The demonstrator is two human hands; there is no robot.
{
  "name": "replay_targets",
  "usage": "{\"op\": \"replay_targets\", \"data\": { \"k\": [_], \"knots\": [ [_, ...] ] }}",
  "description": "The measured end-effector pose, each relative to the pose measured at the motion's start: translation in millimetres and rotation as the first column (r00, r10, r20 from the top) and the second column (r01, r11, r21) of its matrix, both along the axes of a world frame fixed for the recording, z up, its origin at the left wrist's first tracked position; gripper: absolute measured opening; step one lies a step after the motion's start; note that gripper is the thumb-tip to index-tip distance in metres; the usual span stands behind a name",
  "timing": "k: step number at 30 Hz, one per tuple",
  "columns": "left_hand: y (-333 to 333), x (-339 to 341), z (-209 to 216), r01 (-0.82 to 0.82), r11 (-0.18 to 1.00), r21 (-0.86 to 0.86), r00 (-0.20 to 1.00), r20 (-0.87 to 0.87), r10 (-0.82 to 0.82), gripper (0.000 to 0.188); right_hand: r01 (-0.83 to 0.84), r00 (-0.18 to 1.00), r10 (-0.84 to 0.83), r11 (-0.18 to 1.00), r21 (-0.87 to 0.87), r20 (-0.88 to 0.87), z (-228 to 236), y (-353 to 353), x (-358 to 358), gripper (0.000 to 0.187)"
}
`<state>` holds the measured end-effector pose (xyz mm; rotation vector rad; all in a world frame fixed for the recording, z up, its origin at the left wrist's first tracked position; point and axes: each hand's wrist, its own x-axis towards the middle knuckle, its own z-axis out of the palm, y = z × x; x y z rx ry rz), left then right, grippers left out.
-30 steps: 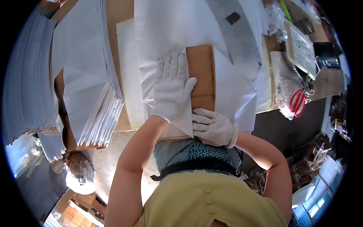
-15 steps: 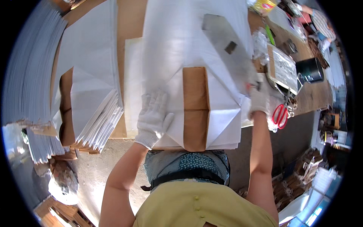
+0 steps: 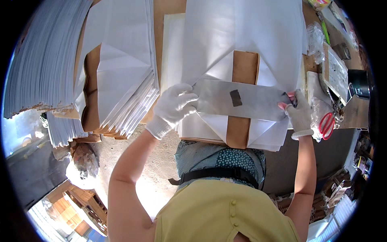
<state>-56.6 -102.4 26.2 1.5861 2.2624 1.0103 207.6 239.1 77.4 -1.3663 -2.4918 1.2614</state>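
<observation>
A flat grey plate (image 3: 215,97) with a dark square patch lies crosswise over a folded white paper bag (image 3: 246,28) with a brown strip (image 3: 238,131) down its folded end. My right hand (image 3: 300,115), in a white knit glove with pinkish fingertips showing, grips the plate's right end between thumb and fingers. At the opposite end, my left hand (image 3: 171,108), also gloved, has its fingers and thumb curled to the plate's edge. The bag rests on a stack of similar sheets at the table's front edge, close to my body.
Folded white-and-brown bags (image 3: 121,80) sit in a stack on the left, beside a tall pile of white sheets (image 3: 44,56). Toward the right are red-handled scissors (image 3: 326,125), a black container (image 3: 358,82), crumpled clear plastic (image 3: 315,38) and a green tool (image 3: 325,32).
The grey plate has swung from a slanted position above the bag to lying across it. My right hand carried it down, and my left hand has moved from the paper to its left end.
</observation>
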Motion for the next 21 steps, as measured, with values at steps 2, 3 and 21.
{"op": "replay_targets", "data": {
  "k": [2,3,21],
  "knots": [
    [-1.4,-13.6,-4.3,0.089,0.995,0.038,0.995,-0.041,-0.088,0.039,-0.109,0.989,0.083,0.969,0.222,0.124,-1.5,0.0,-8.0,0.039],
    [-1.3,-17.7,-6.5,0.134,0.989,0.056,0.99,-0.06,-0.131,0.037,-0.068,0.995,0.054,0.982,0.176,0.08,-11.1,2.6,-6.4,0.04],
    [62.2,49.8,6.9,0.276,0.921,-0.273,0.87,-0.336,-0.361,0.022,-0.442,0.874,0.441,0.896,-0.045,0.204,-8.2,18.2,-42.3,0.036]
  ]
}}
